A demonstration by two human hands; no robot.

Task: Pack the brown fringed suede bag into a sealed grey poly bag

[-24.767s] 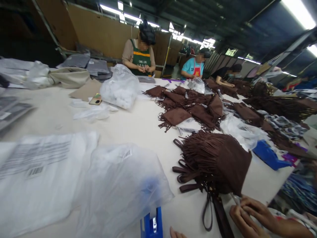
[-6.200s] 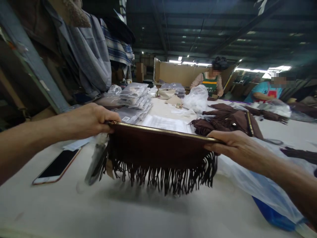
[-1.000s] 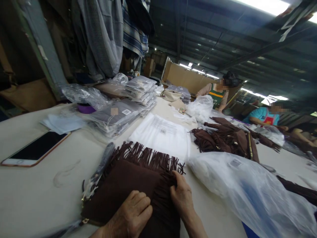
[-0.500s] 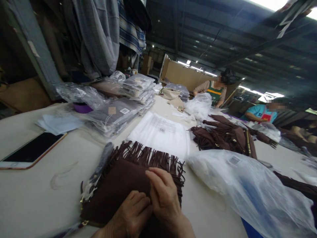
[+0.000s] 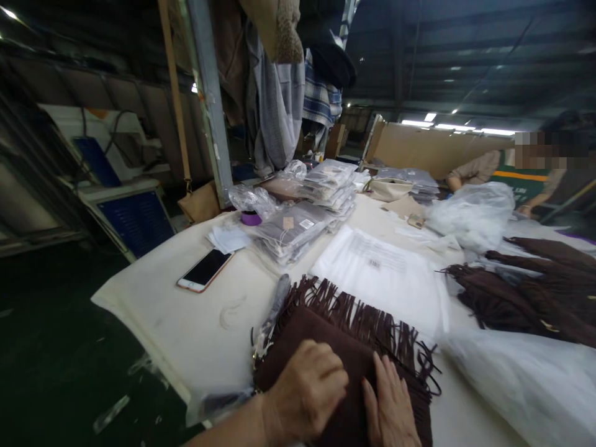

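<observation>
1. Pale table (image 5: 153, 310): phone (image 5: 205, 271), left of centre.
2. Left hand (image 5: 305, 391), bottom centre: curled over fringed pouch (image 5: 339, 338); cannot tell whether gripping.
3. Pouch lies bottom centre.
4. Right hand (image 5: 391, 403): fingers straight, on pouch.
5. Plastic (image 5: 535, 379), lower right.

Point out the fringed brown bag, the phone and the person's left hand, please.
Fringed brown bag (image 5: 357, 359), head view: its smooth panel.
Phone (image 5: 206, 270), head view: its dark screen.
Left hand (image 5: 305, 388), head view: back of the hand.

Dim hall, paler table (image 5: 158, 316) on my feed
I get glare from distant strip lights (image 5: 460, 128), upper right; the floor (image 5: 51, 360) at left lies dark; the left fingers (image 5: 331, 380) look smeared; the wide view stretches at its edges.
</observation>
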